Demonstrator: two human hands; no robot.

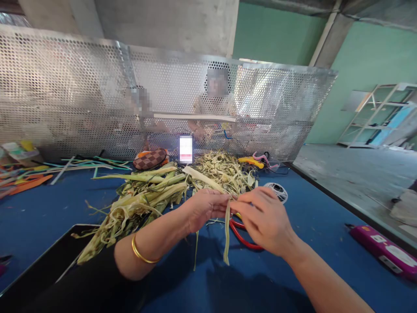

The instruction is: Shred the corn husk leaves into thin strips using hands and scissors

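Between my two hands, above the blue table, is a pale corn husk [205,179]; a narrow strip of husk [227,243] hangs down from the fingers. My left hand [205,208] pinches the husk from the left, a gold bangle on that wrist. Fingertips of my right hand [265,217] press together on the same spot from the right. Under the right hand lie red-handled scissors [243,237], partly covered. A heap of corn husks [143,200] lies left of my hands, and a pile of finer husk scraps [221,169] sits behind them.
A perforated metal screen [182,87] stands along the table's back, with people behind it. Near it are a lit phone [186,149], a checkered pouch [150,159], and a yellow tool [250,162]. A white reel [276,192], a purple case [384,250] and a black tray [48,261] lie around.
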